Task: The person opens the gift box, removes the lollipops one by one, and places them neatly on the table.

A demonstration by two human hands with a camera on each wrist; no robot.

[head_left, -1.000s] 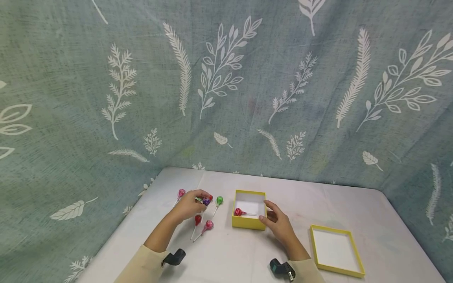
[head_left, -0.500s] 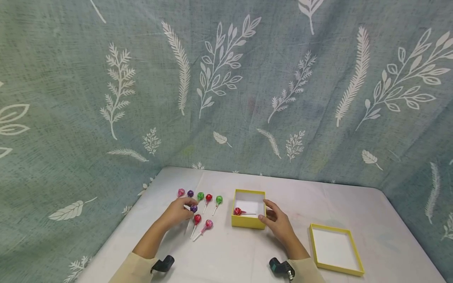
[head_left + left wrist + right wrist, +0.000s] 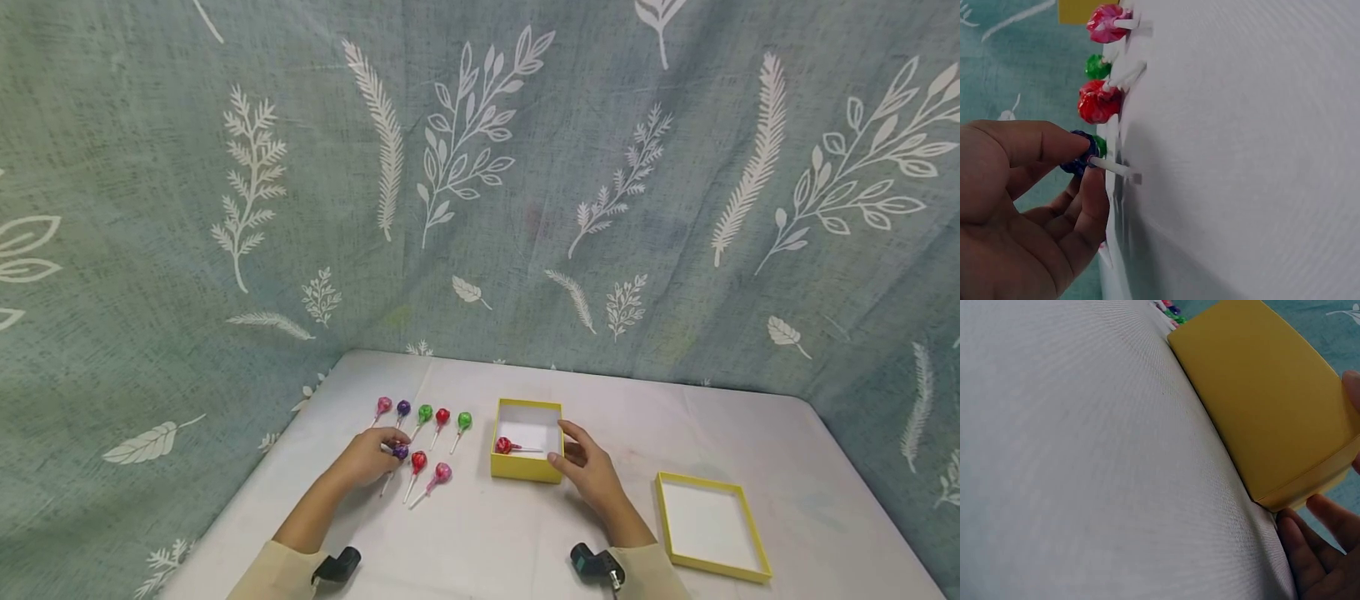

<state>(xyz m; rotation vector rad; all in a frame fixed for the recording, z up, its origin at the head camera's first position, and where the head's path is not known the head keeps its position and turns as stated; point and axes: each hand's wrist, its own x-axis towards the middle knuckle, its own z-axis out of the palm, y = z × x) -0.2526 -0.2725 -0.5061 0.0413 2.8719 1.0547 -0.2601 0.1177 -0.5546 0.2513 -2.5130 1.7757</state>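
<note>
My left hand (image 3: pixel 367 460) pinches a purple lollipop (image 3: pixel 401 452) by its wrapped head, between thumb and forefinger. In the left wrist view the lollipop's white stick (image 3: pixel 1110 167) points down to the table, its tip at or very near the cloth. Right beside it lie a red lollipop (image 3: pixel 418 462) and a pink lollipop (image 3: pixel 443 472). My right hand (image 3: pixel 596 477) holds the right side of an open yellow box (image 3: pixel 527 470), thumb at the near corner and forefinger farther back along the rim. Inside the box lies one red lollipop (image 3: pixel 504 446), stick to the right.
Behind the left hand runs a row of lollipops: pink (image 3: pixel 384 404), purple (image 3: pixel 403 408), green (image 3: pixel 425 413), red (image 3: pixel 442 416) and green (image 3: pixel 465 419). The box's lid (image 3: pixel 712 527) lies upturned at the right. A leaf-patterned curtain (image 3: pixel 480 183) hangs behind the white table (image 3: pixel 465 550).
My left hand has carried the purple lollipop from the back row toward me and to the left, beside the near red one. My right hand and the box have stayed put.
</note>
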